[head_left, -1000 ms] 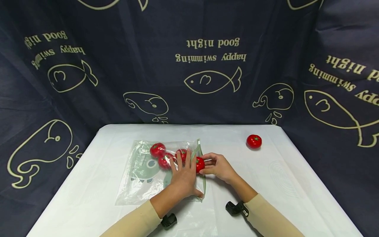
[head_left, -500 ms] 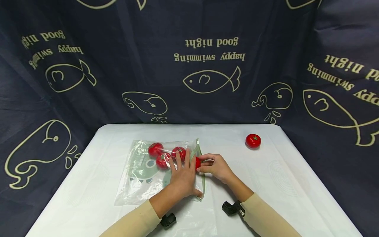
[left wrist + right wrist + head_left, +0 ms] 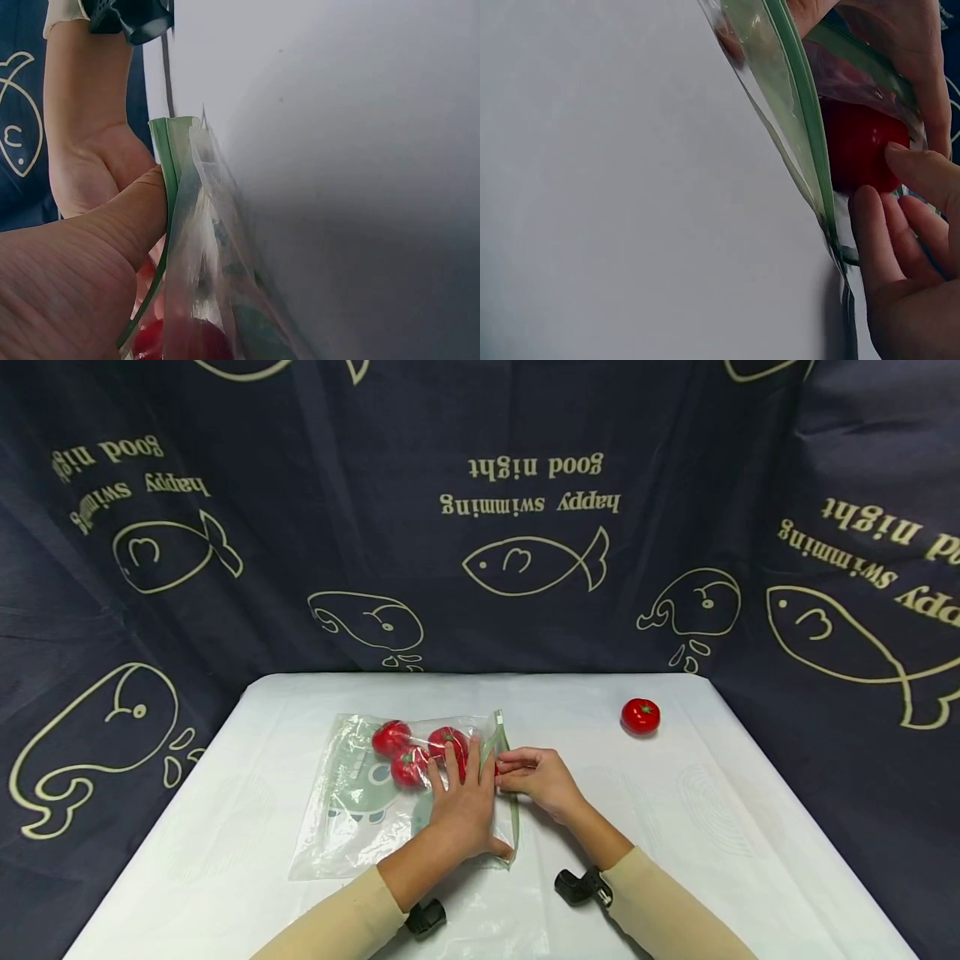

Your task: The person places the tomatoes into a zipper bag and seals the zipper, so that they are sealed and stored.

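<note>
A clear zip bag [image 3: 315, 852] with green print lies on the table, its green-edged mouth facing right. Inside show three red tomatoes [image 3: 391, 739], two close together at the left. My left hand [image 3: 461, 818] rests over the mouth end with its fingers spread straight on the film; the thumb lies against the green zip strip [image 3: 171, 154]. My right hand [image 3: 907, 300] holds another tomato [image 3: 862, 146] between thumb and fingertips, within the parted mouth. From the head view that tomato is mostly hidden behind fingers and film.
A lone tomato [image 3: 641, 717] sits at the back right of the white table [image 3: 637, 860]. A dark cloth [image 3: 525, 635] with fish drawings hangs behind and along the sides. Each wrist carries a black camera mount [image 3: 581, 887].
My right hand has moved slightly left, pushing its tomato deeper into the bag mouth. The tomatoes inside have shifted a little left and back. My left hand keeps its place.
</note>
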`<state>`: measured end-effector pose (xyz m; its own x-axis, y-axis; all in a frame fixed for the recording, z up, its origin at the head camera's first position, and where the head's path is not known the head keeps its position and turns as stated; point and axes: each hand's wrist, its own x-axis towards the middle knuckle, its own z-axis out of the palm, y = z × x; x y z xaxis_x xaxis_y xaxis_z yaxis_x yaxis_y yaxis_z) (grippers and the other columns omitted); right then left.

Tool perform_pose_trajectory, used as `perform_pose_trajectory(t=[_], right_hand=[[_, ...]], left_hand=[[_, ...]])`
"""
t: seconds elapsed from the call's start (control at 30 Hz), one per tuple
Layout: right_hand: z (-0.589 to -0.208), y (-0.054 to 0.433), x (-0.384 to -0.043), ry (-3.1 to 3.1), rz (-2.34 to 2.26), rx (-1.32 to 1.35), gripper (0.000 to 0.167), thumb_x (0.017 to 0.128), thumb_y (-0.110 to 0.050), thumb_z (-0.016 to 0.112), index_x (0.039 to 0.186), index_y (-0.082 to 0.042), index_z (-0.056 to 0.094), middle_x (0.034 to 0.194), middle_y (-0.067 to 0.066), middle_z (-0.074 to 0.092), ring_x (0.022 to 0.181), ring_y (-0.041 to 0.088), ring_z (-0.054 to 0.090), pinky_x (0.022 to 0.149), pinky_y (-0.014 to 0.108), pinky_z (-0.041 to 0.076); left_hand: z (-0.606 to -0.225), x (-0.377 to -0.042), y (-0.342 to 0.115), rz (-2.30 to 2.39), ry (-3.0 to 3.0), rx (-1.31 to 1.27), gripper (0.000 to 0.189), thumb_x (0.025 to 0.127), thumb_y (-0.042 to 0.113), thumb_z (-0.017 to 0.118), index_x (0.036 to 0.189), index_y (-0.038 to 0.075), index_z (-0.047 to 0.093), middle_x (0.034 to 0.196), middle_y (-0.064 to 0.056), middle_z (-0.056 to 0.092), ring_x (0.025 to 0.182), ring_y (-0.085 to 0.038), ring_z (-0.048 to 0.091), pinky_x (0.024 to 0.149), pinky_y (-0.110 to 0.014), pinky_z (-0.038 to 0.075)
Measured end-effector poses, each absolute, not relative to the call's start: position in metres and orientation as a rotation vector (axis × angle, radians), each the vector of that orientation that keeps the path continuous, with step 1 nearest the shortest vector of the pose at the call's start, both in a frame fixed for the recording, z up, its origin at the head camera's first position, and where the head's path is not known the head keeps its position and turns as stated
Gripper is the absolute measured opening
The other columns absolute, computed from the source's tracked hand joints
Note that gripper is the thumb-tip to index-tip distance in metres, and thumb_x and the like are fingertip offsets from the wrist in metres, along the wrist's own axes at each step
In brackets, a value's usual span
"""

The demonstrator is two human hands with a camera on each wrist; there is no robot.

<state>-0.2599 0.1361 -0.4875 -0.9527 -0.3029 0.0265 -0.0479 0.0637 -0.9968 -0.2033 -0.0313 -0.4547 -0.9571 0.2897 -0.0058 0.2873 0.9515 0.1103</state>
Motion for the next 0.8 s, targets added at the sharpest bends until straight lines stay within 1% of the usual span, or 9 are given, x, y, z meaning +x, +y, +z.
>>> perform_pose_trajectory(t=[0.23, 0.43, 0.53, 0.63, 0.8], right_hand=[[-0.484, 0.139, -0.260, 1.994, -2.024, -0.372, 0.049, 0.090, 0.005, 0.072, 0.135, 0.014, 0.055, 0.122, 0.027, 0.071, 0.098, 0.016, 0.076, 0.085, 0.033, 0.062], [-0.482, 0.142, -0.260, 1.952, -2.017, -0.410, 0.049, 0.091, 0.006, 0.070, 0.136, 0.014, 0.052, 0.122, 0.026, 0.071, 0.101, 0.015, 0.075, 0.087, 0.032, 0.061], [-0.482, 0.145, -0.261, 1.976, -2.005, -0.417, 0.049, 0.091, 0.004, 0.072, 0.136, 0.013, 0.054, 0.124, 0.028, 0.070, 0.102, 0.017, 0.075, 0.086, 0.031, 0.061], [-0.482, 0.150, -0.262, 2.006, -2.006, -0.422, 0.050, 0.090, 0.004, 0.073, 0.135, 0.013, 0.054, 0.127, 0.033, 0.066, 0.103, 0.019, 0.075, 0.085, 0.030, 0.061], [-0.484, 0.162, -0.266, 2.059, -2.042, -0.390, 0.053, 0.087, 0.004, 0.076, 0.135, 0.014, 0.054, 0.128, 0.036, 0.064, 0.102, 0.014, 0.075, 0.084, 0.029, 0.061]], left_hand=[[-0.454, -0.204, -0.031, 0.148, 3.087, 0.448, 0.147, 0.049, 0.068, 0.094, 0.163, 0.011, 0.022, 0.173, -0.018, 0.003, 0.156, -0.054, 0.004, 0.119, -0.076, 0.010], [-0.452, -0.205, -0.031, 0.135, 3.069, 0.431, 0.147, 0.050, 0.069, 0.093, 0.164, 0.011, 0.020, 0.173, -0.017, 0.002, 0.156, -0.053, 0.003, 0.119, -0.075, 0.009], [-0.452, -0.204, -0.030, 0.124, 3.062, 0.426, 0.147, 0.050, 0.070, 0.092, 0.164, 0.012, 0.020, 0.173, -0.017, 0.002, 0.156, -0.053, 0.003, 0.120, -0.075, 0.009], [-0.452, -0.204, -0.029, 0.113, 3.066, 0.428, 0.146, 0.049, 0.071, 0.092, 0.164, 0.013, 0.022, 0.173, -0.017, 0.004, 0.156, -0.053, 0.005, 0.119, -0.075, 0.010], [-0.454, -0.205, -0.029, 0.108, 3.068, 0.429, 0.146, 0.049, 0.070, 0.093, 0.164, 0.013, 0.021, 0.173, -0.018, 0.004, 0.156, -0.054, 0.004, 0.119, -0.075, 0.010]])
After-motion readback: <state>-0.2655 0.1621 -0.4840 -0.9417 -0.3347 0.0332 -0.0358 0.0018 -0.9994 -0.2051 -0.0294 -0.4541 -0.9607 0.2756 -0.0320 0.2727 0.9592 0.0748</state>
